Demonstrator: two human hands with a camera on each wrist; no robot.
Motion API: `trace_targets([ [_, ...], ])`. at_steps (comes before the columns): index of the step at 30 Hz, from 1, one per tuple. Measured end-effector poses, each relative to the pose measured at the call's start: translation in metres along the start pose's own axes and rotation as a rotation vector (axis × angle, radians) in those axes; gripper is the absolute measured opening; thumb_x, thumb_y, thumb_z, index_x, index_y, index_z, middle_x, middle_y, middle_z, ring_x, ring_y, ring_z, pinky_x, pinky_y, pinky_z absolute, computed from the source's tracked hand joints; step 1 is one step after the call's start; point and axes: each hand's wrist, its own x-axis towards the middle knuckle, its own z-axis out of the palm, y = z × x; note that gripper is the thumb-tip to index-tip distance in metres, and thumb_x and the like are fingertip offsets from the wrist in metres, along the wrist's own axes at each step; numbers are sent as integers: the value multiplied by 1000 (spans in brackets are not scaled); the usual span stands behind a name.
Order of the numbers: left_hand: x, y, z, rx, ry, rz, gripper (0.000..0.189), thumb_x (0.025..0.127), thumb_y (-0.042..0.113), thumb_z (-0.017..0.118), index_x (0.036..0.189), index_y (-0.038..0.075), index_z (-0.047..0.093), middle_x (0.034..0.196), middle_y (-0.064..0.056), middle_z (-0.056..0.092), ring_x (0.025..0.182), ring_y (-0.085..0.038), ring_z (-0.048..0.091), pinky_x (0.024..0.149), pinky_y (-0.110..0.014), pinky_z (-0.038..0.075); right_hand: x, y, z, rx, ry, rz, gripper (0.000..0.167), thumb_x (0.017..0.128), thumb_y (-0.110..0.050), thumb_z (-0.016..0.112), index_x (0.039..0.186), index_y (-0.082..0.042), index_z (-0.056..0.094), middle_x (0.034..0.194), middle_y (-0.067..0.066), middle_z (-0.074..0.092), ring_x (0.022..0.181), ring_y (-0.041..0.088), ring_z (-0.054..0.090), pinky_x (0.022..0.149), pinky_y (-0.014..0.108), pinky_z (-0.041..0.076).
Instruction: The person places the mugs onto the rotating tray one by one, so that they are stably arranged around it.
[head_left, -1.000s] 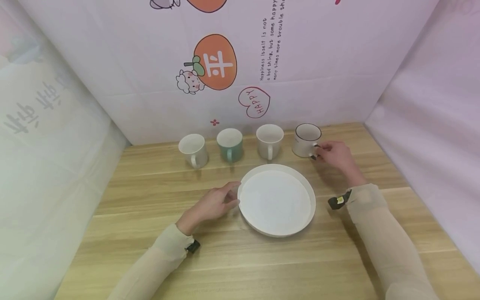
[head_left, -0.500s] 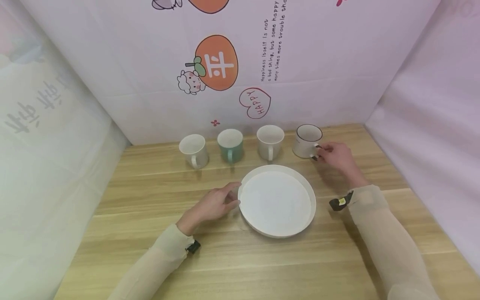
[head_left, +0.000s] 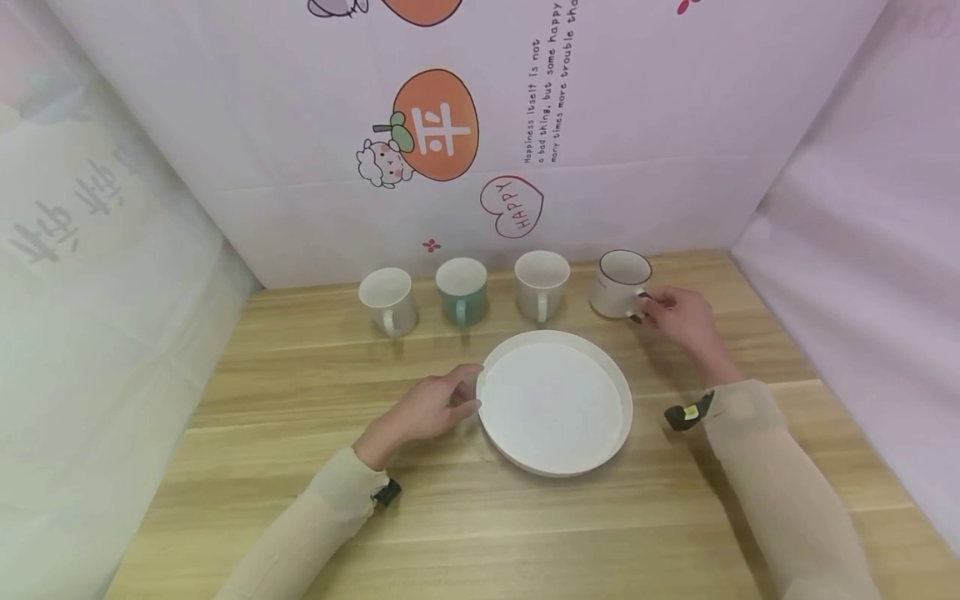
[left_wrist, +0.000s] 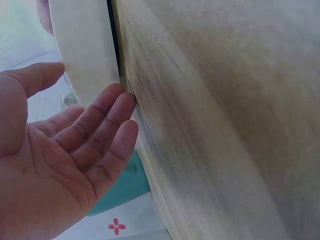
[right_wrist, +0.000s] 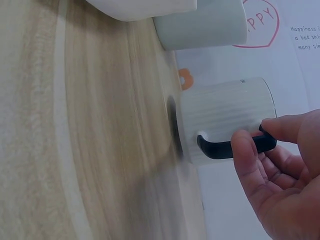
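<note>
My right hand (head_left: 681,315) pinches the black handle (right_wrist: 220,149) of a white mug (head_left: 618,292) with a dark rim, at the right end of a row of mugs. This mug is upright; a dark shadow lies along its base in the right wrist view. Beside the left rim of a round white tray (head_left: 555,408), my left hand (head_left: 433,406) has its fingers loosely extended, thumb apart. Its fingertips are at the rim of the tray (left_wrist: 85,45) in the left wrist view; whether they touch is hard to tell. Nothing lies on the tray.
Left of the held mug stand a white mug (head_left: 542,287), a teal mug (head_left: 461,292) and another white mug (head_left: 388,302), handles towards me. A printed cloth (head_left: 315,208) rises behind the wooden table (head_left: 300,400), with more cloth on both sides.
My right hand and the dark-rimmed mug have shifted slightly right, widening the gap to the neighbouring mug. My left hand and the tray stay in place.
</note>
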Motion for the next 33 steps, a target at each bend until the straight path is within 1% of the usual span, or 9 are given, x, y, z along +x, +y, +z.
trace_targets([
  [3,0,0,0,1,-4,1,53,100,26,60,148,11,43,105,-6,75,98,-20,71,90,-39,56,-3,0,0,7,1,3,37,101,-33,57,113,0,69,102,18,76,71,0,65,67,21,48],
  [11,0,1,0,-6,-9,-6,53,100,26,60,148,11,43,105,-6,74,98,-20,71,89,-39,56,-11,-1,-4,6,9,-13,40,101,-35,56,118,0,68,97,15,77,68,-8,62,68,18,47],
  [18,0,1,0,-10,-19,-23,53,100,27,60,149,14,42,107,-6,74,100,-19,71,91,-38,56,-21,-9,-9,72,-2,-15,40,100,-34,58,118,0,67,98,17,76,70,-5,66,67,13,48],
  [20,1,1,0,-9,-19,-21,53,100,27,60,149,14,42,106,-6,74,100,-19,71,91,-38,56,-24,-12,-11,70,-8,-15,40,101,-35,58,119,0,67,100,18,76,70,-5,67,70,14,48],
  [24,1,1,-1,-4,-19,-17,53,100,26,60,148,14,42,106,-6,74,99,-19,71,90,-38,56,-29,-18,-13,76,-29,-5,40,101,-34,58,122,-1,65,108,21,74,72,-4,68,79,23,48],
  [26,1,1,-1,-4,-19,-17,53,100,26,60,148,14,42,105,-6,74,98,-19,71,90,-38,56,-32,-21,-15,79,-39,3,41,101,-35,57,123,-1,64,110,22,73,74,-4,68,81,26,46],
  [33,1,1,-2,-8,-20,-24,54,100,27,60,149,14,41,105,-6,74,98,-18,70,89,-37,56,-39,-29,-18,64,-48,-26,42,101,-38,57,121,-1,65,107,20,74,75,-1,69,79,21,48],
])
